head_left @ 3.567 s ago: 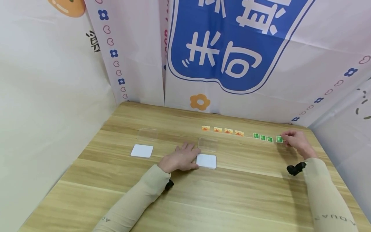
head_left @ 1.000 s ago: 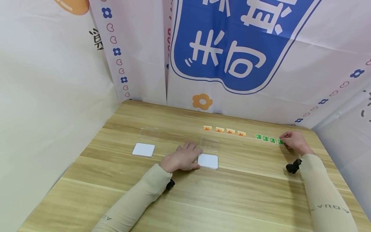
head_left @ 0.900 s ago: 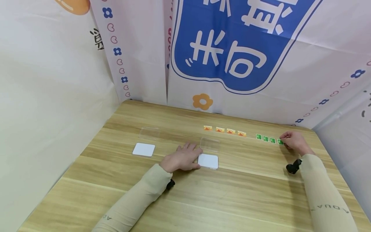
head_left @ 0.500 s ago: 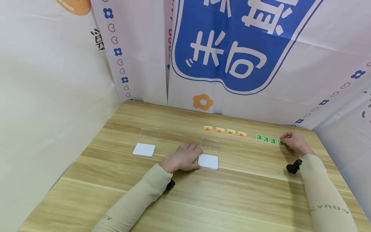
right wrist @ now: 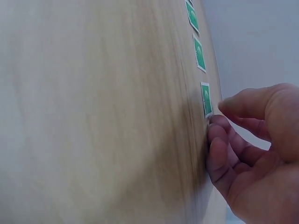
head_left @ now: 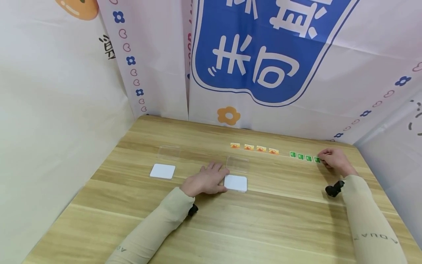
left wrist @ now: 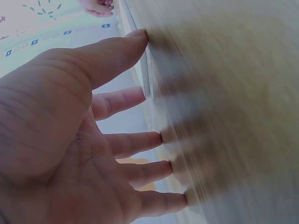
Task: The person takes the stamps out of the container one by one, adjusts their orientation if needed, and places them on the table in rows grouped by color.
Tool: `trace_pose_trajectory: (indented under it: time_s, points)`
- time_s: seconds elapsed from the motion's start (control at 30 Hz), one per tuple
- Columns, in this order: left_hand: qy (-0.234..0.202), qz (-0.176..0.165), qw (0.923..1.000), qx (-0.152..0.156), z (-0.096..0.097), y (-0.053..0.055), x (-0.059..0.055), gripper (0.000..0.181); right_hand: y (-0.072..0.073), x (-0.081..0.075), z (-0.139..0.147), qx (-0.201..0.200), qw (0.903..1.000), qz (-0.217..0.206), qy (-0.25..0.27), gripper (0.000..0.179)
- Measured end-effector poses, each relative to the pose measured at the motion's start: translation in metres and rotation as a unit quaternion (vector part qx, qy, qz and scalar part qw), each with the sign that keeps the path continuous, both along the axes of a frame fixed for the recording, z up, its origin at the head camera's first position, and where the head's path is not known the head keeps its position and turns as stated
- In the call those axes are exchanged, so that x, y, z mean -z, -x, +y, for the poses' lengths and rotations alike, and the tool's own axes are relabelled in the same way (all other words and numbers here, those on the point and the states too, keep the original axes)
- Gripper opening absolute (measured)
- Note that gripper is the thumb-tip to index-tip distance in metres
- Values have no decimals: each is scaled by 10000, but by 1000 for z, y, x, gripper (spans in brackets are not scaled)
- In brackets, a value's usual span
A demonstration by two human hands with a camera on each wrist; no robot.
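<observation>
In the head view my right hand (head_left: 334,160) is at the right end of a row of small green stamps. Its curled fingers and thumb pinch the edge of the end green stamp (head_left: 317,160), which lies flat on the table; in the right wrist view the fingertips meet that stamp's near corner (right wrist: 207,100). My left hand (head_left: 207,179) rests on the table with fingers spread, palm raised and fingertips down. Its thumb and index finger touch the left edge of a stack of white cards (head_left: 236,182).
Several orange stamps (head_left: 248,147) lie in a row left of the green ones. A second white card stack (head_left: 162,171) is further left. Clear plastic pieces (head_left: 237,164) lie behind both stacks. Printed cloth walls (head_left: 158,73) border the wooden table (head_left: 211,227).
Since the oldest frame, my right hand has moved the end green stamp leftward, closer to the others. Over the last second both hands have stayed in place; the head view has shifted slightly.
</observation>
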State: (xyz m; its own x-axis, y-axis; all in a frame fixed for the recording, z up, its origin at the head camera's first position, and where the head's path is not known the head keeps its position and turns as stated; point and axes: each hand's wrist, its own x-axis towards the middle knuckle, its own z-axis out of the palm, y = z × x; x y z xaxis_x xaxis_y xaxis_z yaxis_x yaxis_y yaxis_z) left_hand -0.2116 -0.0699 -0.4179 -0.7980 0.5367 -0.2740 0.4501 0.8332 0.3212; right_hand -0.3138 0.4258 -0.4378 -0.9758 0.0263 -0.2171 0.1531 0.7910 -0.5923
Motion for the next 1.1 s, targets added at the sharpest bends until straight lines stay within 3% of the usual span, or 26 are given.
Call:
trace_pose_trajectory:
  time_s: [0.63,1.1]
  points:
    - [76,-38,10000,34,-3,5,-3,56,-5,-9,-10,-63,10000,-43,-55,40]
    - [13,-65,9999,123,-12,12,-10,58,-8,-20,-20,-350,9967,418,-597,41]
